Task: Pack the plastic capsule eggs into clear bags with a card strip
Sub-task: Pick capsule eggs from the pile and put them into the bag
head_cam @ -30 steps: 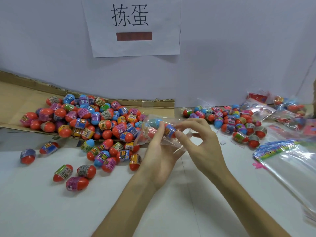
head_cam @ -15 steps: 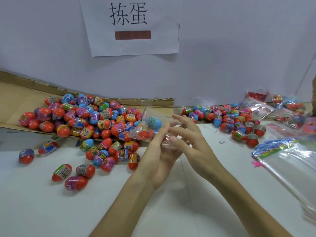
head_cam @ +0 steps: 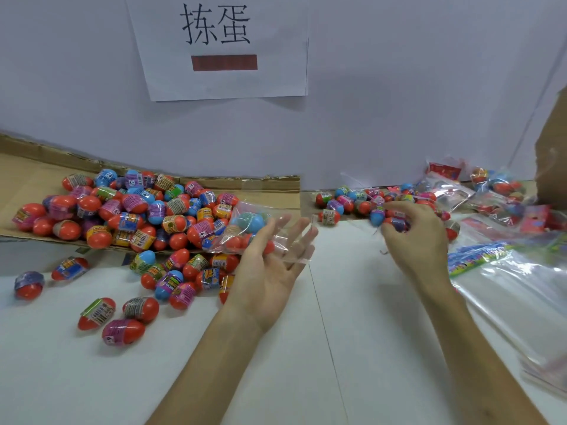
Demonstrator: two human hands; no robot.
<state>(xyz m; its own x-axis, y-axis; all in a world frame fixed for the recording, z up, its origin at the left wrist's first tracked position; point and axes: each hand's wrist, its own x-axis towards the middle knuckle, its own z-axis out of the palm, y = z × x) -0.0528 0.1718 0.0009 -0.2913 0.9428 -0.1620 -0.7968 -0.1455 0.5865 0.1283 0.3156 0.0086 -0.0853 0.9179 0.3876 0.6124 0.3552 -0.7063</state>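
My left hand (head_cam: pixel 270 271) lies palm up at the table's centre, fingers straight, carrying a clear bag (head_cam: pixel 242 240) with a blue egg and red eggs inside. The bag's open end drapes over my fingers. My right hand (head_cam: pixel 420 240) is off to the right at the small pile of capsule eggs (head_cam: pixel 346 202), its fingers curled round a red and purple egg (head_cam: pixel 397 224). A large heap of eggs (head_cam: pixel 138 210) lies on the cardboard sheet (head_cam: pixel 18 167) at the left.
Loose eggs (head_cam: pixel 122 329) are scattered on the white table at front left. A stack of empty clear bags (head_cam: pixel 521 296) with colourful card strips (head_cam: pixel 478 256) lies at the right. Filled bags (head_cam: pixel 497 191) sit at the back right beside a cardboard box (head_cam: pixel 552 154).
My right hand has left the bag and moved right to the small egg pile, closing on an egg. My left hand has opened flat under the bag.
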